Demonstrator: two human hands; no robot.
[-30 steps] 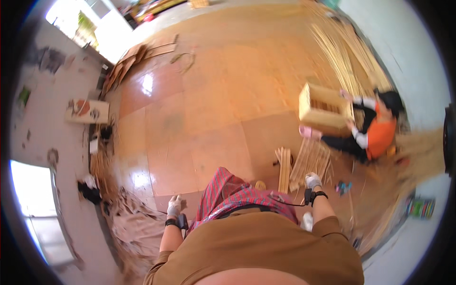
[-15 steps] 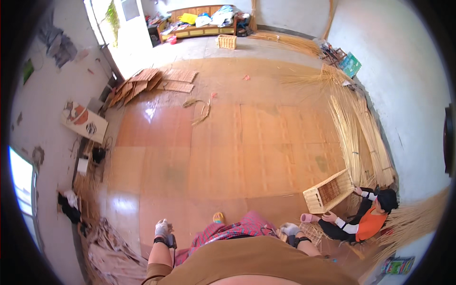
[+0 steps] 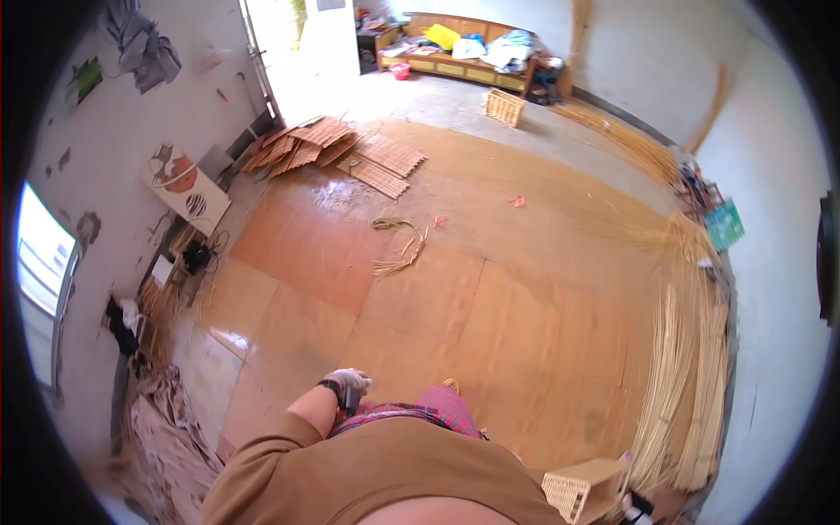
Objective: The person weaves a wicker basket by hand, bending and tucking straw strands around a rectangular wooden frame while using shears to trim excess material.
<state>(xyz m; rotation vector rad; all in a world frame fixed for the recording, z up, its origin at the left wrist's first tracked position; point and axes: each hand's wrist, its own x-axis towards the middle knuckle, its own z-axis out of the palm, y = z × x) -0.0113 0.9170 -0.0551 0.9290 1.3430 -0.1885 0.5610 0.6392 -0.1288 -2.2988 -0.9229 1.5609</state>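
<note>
My left hand (image 3: pixel 354 381), in a light glove with a black wrist strap, is low in the middle, beside my plaid red-and-blue cloth (image 3: pixel 437 411) and above the plywood-sheeted floor (image 3: pixel 420 315). Its fingers are small and partly turned under, so their grip is unclear. My brown top (image 3: pixel 376 464) fills the bottom. My right hand is out of sight. At the lower right, a woven basket (image 3: pixel 569 494) sits beside a co-worker, seen only by an arm (image 3: pixel 637 510) at the bottom edge.
Long straw bundles (image 3: pixel 665 376) line the right wall. Stacked woven mats (image 3: pixel 311 144) and a straw loop (image 3: pixel 398 262) lie toward the back left. A basket (image 3: pixel 504 108) stands before a cluttered bench (image 3: pixel 411 57). A crumpled cloth (image 3: pixel 166 429) and decorated board (image 3: pixel 188 188) are on the left.
My view has shifted forward and leftward. The co-worker has slid mostly out of view at the lower right. My left hand has come inward, and my right hand has left view.
</note>
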